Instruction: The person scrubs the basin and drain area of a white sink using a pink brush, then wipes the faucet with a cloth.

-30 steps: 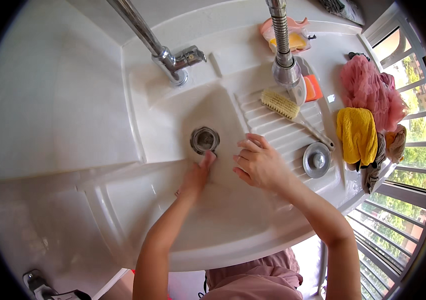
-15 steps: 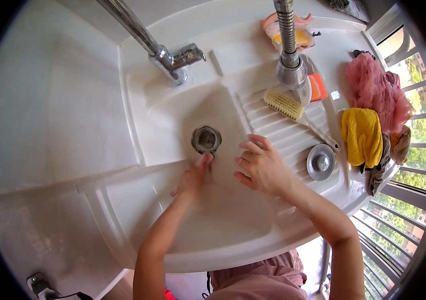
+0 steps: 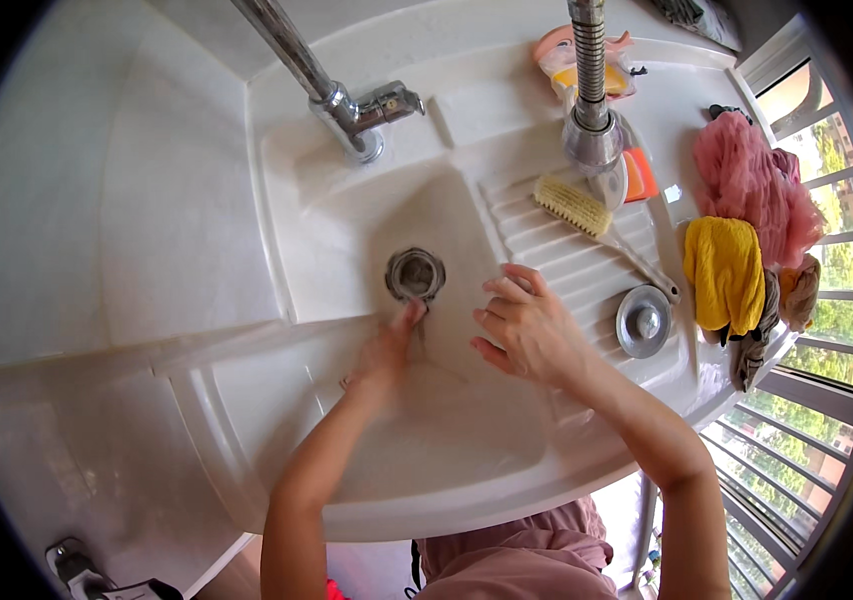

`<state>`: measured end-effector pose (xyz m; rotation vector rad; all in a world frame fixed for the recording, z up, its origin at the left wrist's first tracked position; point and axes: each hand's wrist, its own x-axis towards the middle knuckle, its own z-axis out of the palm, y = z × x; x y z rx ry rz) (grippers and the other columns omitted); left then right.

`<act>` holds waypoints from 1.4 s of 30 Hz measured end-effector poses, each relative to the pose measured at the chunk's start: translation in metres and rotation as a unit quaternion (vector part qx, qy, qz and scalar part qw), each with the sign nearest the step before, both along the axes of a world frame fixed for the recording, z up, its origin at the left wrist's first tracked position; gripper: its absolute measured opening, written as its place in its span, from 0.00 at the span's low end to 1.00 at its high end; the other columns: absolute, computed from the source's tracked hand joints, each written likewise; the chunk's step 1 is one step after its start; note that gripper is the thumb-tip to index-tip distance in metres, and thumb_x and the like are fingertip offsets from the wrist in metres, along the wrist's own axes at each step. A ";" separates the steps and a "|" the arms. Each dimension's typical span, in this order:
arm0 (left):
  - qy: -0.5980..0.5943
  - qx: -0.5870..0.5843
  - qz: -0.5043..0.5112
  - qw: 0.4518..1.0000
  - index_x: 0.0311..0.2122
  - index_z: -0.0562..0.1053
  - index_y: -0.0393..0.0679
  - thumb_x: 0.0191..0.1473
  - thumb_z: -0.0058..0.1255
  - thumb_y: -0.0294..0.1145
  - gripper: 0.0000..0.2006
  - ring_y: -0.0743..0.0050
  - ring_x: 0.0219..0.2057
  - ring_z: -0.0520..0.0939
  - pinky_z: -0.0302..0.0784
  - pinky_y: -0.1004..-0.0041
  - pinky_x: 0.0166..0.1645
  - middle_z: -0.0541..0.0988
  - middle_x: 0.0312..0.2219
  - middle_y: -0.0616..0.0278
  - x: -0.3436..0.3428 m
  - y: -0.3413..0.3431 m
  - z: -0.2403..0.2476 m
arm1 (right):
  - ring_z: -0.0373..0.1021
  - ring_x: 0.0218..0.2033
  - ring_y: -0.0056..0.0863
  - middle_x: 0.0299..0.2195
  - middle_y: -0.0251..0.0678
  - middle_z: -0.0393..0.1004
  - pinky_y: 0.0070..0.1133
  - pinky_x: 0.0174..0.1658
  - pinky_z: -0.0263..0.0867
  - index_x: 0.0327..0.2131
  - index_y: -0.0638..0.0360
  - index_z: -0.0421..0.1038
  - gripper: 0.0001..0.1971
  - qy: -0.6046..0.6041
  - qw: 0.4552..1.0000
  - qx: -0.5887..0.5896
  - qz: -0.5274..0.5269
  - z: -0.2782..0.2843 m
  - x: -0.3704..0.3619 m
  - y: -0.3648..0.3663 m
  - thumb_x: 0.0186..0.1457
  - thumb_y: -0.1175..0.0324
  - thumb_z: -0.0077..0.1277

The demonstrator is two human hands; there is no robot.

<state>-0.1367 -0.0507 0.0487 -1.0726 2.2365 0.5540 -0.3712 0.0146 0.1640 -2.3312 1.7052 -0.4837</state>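
A: Only a small shift! Against the frame half a second ago, the left hand (image 3: 382, 352) has its thumb tip a shade further over the near rim of the drain (image 3: 416, 274), and the hand is blurred.

B: Where's that drain sitting?

A: Low in the white sink (image 3: 342, 245), straight ahead of the left thumb. It's round, so no long axis to speak of.

B: Left hand the nearer one?

A: Clearly! The thumb overlaps the rim; touching or just above, I can't tell.

B: And the left grip?

A: Can't call it: fingers blurred and partly hidden, so clenched, released or holding something, no telling.

B: The right hand (image 3: 535, 335)?

A: To the right of the drain, apart from it. Grip released, fingers loosely bent and spread, nothing seen in it.

B: Further out, a brush (image 3: 574, 206) slants across the ridged board (image 3: 587, 268), its handle end just beside a round metal cap (image 3: 644, 322). Then comes a yellow cloth (image 3: 725, 275) at the side.
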 end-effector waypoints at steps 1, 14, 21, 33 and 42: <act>0.052 0.025 0.082 0.995 0.63 0.47 0.54 0.62 0.28 0.49 0.26 0.49 0.37 0.79 0.73 0.56 0.38 0.76 0.37 0.43 -0.003 -0.012 -0.003 | 0.64 0.46 0.30 0.28 0.34 0.75 0.30 0.58 0.50 0.27 0.61 0.74 0.14 0.007 1.000 -0.007 0.004 0.000 0.000 -0.001 0.46 0.58 0.52; 0.064 0.038 0.147 0.986 0.65 0.36 0.50 0.56 0.39 0.35 0.36 0.57 0.39 0.79 0.78 0.64 0.39 0.68 0.51 0.45 0.058 0.046 -0.049 | 0.64 0.47 0.27 0.30 0.32 0.75 0.31 0.58 0.51 0.33 0.61 0.75 0.15 -0.002 1.000 0.022 0.001 0.004 0.004 -0.001 0.47 0.59 0.53; -0.019 0.129 0.021 0.991 0.64 0.39 0.64 0.59 0.37 0.47 0.32 0.46 0.42 0.77 0.74 0.45 0.41 0.68 0.49 0.47 0.006 0.024 -0.017 | 0.65 0.47 0.27 0.30 0.32 0.75 0.31 0.58 0.51 0.32 0.61 0.75 0.14 0.008 1.000 0.012 0.000 0.001 0.001 0.000 0.46 0.60 0.53; -0.006 -0.020 -0.203 0.979 0.63 0.38 0.75 0.59 0.32 0.42 0.30 0.50 0.26 0.82 0.78 0.53 0.22 0.77 0.30 0.48 0.025 0.035 -0.025 | 0.64 0.44 0.28 0.27 0.33 0.74 0.29 0.58 0.51 0.25 0.60 0.74 0.11 -0.004 1.000 -0.019 -0.005 0.000 0.002 -0.003 0.47 0.61 0.51; -0.155 0.041 0.023 0.987 0.63 0.49 0.65 0.59 0.35 0.46 0.27 0.58 0.33 0.82 0.81 0.65 0.29 0.70 0.51 0.50 0.015 0.043 -0.024 | 0.65 0.45 0.29 0.27 0.34 0.74 0.29 0.58 0.51 0.25 0.60 0.73 0.11 -0.020 0.999 -0.030 -0.006 -0.006 0.003 -0.002 0.46 0.62 0.51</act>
